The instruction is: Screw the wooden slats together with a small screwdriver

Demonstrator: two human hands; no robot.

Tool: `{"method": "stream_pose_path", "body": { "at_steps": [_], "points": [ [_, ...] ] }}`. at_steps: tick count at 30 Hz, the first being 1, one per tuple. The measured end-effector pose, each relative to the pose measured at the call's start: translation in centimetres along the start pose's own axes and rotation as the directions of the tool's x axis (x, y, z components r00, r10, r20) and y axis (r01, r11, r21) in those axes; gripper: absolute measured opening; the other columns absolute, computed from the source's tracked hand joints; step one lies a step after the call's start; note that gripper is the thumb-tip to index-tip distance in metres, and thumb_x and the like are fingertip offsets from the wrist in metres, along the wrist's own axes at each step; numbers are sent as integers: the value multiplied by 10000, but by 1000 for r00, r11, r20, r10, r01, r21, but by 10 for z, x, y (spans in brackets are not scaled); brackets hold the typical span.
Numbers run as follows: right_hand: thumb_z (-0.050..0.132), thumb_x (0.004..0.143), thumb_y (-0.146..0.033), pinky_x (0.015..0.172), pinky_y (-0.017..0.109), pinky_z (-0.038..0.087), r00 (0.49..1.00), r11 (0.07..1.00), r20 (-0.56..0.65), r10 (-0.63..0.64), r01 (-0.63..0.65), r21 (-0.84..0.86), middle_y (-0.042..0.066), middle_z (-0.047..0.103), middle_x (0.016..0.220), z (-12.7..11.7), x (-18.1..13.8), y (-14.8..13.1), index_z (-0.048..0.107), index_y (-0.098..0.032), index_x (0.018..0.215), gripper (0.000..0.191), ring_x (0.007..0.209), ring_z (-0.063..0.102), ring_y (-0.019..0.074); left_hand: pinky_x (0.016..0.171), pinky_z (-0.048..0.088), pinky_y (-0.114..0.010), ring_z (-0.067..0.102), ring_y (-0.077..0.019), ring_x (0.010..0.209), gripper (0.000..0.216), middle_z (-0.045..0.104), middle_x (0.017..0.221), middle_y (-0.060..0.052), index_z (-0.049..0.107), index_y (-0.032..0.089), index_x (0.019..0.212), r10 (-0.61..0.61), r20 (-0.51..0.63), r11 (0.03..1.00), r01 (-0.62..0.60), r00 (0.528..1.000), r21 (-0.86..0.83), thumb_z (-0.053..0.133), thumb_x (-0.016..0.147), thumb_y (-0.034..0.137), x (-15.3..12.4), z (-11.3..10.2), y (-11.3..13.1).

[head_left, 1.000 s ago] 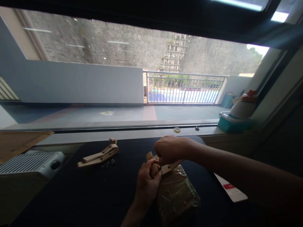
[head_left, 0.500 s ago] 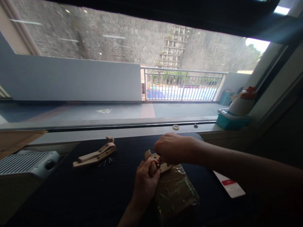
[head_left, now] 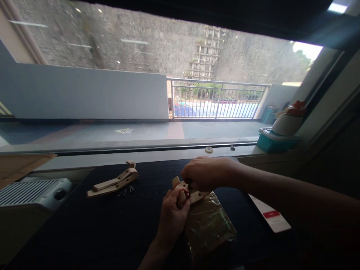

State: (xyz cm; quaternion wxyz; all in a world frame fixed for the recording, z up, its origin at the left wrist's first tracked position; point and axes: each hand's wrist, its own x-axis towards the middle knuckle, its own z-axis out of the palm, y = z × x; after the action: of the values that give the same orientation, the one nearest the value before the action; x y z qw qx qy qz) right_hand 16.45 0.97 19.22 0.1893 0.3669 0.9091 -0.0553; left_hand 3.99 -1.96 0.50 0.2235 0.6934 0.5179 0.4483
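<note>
My left hand (head_left: 173, 213) is closed around the curved end of a wooden piece (head_left: 197, 198) with dark holes. The piece rests on a box wrapped in clear plastic (head_left: 209, 228). Directly above it, my right hand (head_left: 201, 173) is closed in a fist. A thin dark tool (head_left: 189, 190) points down from that fist to the wood beside my left fingertips; its kind is hidden. On the black table to the left lie two similar curved wooden pieces (head_left: 115, 183), side by side. Several small screws (head_left: 125, 192) lie next to them.
A white card with a red label (head_left: 272, 215) lies on the black table (head_left: 112, 232) under my right forearm. A round tape roll (head_left: 208, 149) sits on the windowsill, with a teal box (head_left: 277, 141) at its right end. A grey slotted appliance (head_left: 36, 193) stands at left.
My right fist has shifted very slightly left, still over the wooden piece with the dark tool. My left hand keeps its hold. The camera view has moved a little.
</note>
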Motion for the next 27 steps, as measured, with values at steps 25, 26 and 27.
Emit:
{"method": "stream_pose_path", "body": {
  "at_steps": [25, 26, 27],
  "points": [
    [596, 785, -292, 543, 253, 340, 997, 997, 1, 79, -79, -3, 62, 652, 789, -3, 0, -4, 679, -129, 884, 207, 651, 543, 143, 777, 498, -319, 616, -180, 815, 139, 629, 848, -11, 611, 224, 886, 14, -1, 1000, -14, 1000, -12, 585, 749, 227, 0, 3, -5],
    [605, 778, -294, 554, 255, 344, 998, 998, 3, 69, -69, -12, 61, 657, 794, -5, 0, -4, 683, -137, 889, 208, 665, 547, 149, 781, 498, -317, 615, -180, 826, 148, 631, 861, -12, 613, 226, 892, 16, -3, 1000, -16, 1000, -17, 586, 746, 221, 0, 2, -5],
    [611, 772, -283, 562, 255, 346, 999, 999, 2, 46, -46, -18, 59, 660, 795, -6, 0, -5, 688, -143, 886, 196, 676, 548, 150, 782, 498, -314, 614, -180, 830, 156, 630, 868, -11, 615, 227, 894, 16, -6, 1000, -16, 1000, -21, 587, 742, 216, 0, 2, -4]
  ]
}}
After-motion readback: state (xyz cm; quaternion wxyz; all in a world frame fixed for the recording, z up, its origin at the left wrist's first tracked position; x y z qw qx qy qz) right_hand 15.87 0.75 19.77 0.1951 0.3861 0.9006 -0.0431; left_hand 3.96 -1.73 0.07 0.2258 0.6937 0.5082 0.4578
